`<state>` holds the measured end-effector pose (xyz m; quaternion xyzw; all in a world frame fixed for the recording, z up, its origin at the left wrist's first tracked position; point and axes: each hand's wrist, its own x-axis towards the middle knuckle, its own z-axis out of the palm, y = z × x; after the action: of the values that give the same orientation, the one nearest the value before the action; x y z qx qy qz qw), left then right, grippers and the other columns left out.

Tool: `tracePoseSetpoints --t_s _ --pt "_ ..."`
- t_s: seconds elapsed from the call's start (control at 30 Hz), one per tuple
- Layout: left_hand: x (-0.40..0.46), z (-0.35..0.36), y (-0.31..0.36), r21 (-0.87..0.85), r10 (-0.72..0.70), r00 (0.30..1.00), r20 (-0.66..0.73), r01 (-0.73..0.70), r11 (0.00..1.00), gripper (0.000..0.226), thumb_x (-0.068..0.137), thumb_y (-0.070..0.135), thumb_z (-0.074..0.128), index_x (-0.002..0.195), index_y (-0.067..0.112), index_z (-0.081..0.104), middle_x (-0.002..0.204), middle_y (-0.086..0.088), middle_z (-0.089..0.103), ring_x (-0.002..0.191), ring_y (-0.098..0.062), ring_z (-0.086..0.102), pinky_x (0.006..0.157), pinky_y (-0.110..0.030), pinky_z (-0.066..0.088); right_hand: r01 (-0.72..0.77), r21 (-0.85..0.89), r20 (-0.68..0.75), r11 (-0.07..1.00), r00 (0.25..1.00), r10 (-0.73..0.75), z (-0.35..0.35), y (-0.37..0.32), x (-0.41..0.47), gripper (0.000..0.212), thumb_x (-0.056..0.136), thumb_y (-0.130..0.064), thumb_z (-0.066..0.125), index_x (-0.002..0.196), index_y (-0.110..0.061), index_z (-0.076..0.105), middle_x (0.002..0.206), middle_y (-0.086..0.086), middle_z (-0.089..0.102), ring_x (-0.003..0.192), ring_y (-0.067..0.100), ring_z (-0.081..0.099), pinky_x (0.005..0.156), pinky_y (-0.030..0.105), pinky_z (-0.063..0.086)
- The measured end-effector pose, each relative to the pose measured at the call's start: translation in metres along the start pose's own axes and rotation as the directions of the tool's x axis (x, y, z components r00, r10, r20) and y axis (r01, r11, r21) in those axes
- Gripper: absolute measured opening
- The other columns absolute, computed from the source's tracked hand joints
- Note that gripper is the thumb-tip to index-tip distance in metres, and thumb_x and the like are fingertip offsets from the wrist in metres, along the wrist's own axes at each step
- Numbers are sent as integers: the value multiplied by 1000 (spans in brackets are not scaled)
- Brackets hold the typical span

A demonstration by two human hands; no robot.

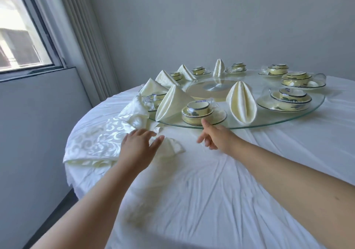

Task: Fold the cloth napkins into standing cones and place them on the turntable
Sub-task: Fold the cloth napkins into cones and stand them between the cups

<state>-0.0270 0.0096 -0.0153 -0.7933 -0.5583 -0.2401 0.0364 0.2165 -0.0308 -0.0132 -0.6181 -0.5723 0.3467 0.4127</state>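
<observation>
Left hand [139, 146] fingers slack over next cream damask napkin [171, 145] beside round glass turntable [278, 122], right hand [215, 136] loosely curled, empty; next: grasp, fold.

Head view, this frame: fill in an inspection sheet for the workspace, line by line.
Surface: round table under a wrinkled white tablecloth; glass turntable on it.
Job's things: six folded cone napkins stand on the turntable, nearest ones and; loose napkins lie on the cloth at left.
Clutter: yellow cup-and-plate sets round the turntable, some in clear wrap.
Grippers: left hand open, over a small napkin piece; right hand, fingers loosely curled, forefinger at the turntable's rim.
Cables: nothing seen.
Surroundings: window at left, grey walls.
</observation>
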Motion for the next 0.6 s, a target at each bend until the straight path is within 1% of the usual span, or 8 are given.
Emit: tracePoseSetpoints --t_s 0.07,0.1,0.17,0.23,0.37,0.43,0.53,0.6 --pt "-4 -1 -25 -21 89 982 164 -87 996 74 77 80 29 116 28 66 120 11 62 120 -13 49 100 -26 34 -77 -32 174 997 981 81 13 0 -4 74 95 -63 21 84 -10 72 65 2 56 56 15 49 57 21 40" --pt "-7 -1 -33 -112 87 965 246 -61 992 62 81 73 41 113 27 67 116 13 63 116 -10 53 95 -19 34 -69 -88 225 994 970 87 17 0 -6 74 96 -62 19 86 -11 72 68 2 57 57 14 48 59 20 40" --pt "-10 1 -38 -302 56 946 320 45 952 12 87 37 66 96 29 69 103 17 64 104 -5 61 86 -13 39 -40 -159 245 987 966 78 18 4 -9 71 97 -61 20 89 -14 73 72 0 58 62 12 49 70 21 41" --pt "-11 3 -41 -388 44 967 249 58 920 12 81 20 75 83 30 70 95 19 67 93 -2 65 86 -16 46 -47 -159 226 986 971 82 16 6 -12 68 98 -59 23 93 -14 74 74 -2 57 64 10 49 75 21 41" --pt "-4 6 -43 -324 -26 981 191 88 942 21 76 16 77 64 32 70 82 14 71 82 -3 63 75 -18 47 -38 -182 229 982 970 80 16 1 -15 64 99 -55 27 96 -11 73 75 -1 55 63 10 48 73 19 41" --pt "0 3 -39 -340 -71 978 196 136 931 19 78 16 76 64 26 68 72 9 68 71 -10 60 68 -25 46 -39 -192 226 981 971 83 16 -3 -16 61 99 -54 28 98 -10 71 74 0 54 62 11 49 72 20 42" --pt "1 -8 -17 -607 -173 967 185 251 754 22 85 17 71 67 11 61 49 6 52 45 -13 44 48 -22 37 -53 -83 173 995 983 67 17 -13 -21 49 99 -50 34 106 -10 63 75 2 54 63 13 50 65 22 43" --pt "-2 -19 9 -712 -174 972 157 233 663 22 87 18 68 69 8 61 48 5 51 38 -9 40 41 -16 34 -40 66 115 997 993 32 18 -22 -27 45 98 -49 38 119 -13 56 82 4 54 69 16 53 65 27 45"
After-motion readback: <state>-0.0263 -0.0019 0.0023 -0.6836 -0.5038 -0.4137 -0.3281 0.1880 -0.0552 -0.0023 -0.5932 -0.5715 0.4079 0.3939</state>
